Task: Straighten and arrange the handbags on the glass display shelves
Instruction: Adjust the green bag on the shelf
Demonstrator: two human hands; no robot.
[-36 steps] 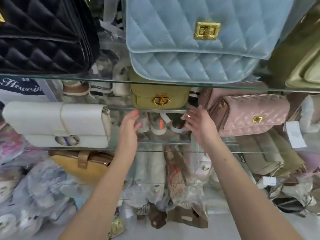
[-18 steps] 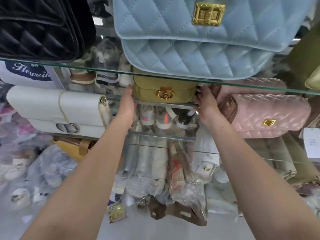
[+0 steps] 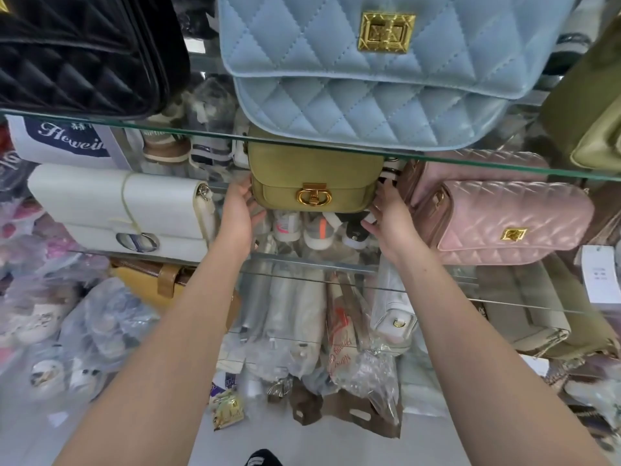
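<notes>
A small olive-green handbag with a round gold clasp sits on the middle glass shelf. My left hand presses its left side and my right hand presses its right side, so both hold it between them. A white flap bag lies to its left, and a pink quilted bag to its right. On the top glass shelf stand a light-blue quilted bag, a black quilted bag and an olive bag.
A mustard-yellow bag and a beige bag lie on lower shelves. Plastic-wrapped goods, small shoes and a brown paper bag crowd the floor below. A white price tag hangs at the right edge.
Both hands rose from below the shelf and closed on the sides of the olive-green handbag, which now sits further forward. The camera has moved closer.
</notes>
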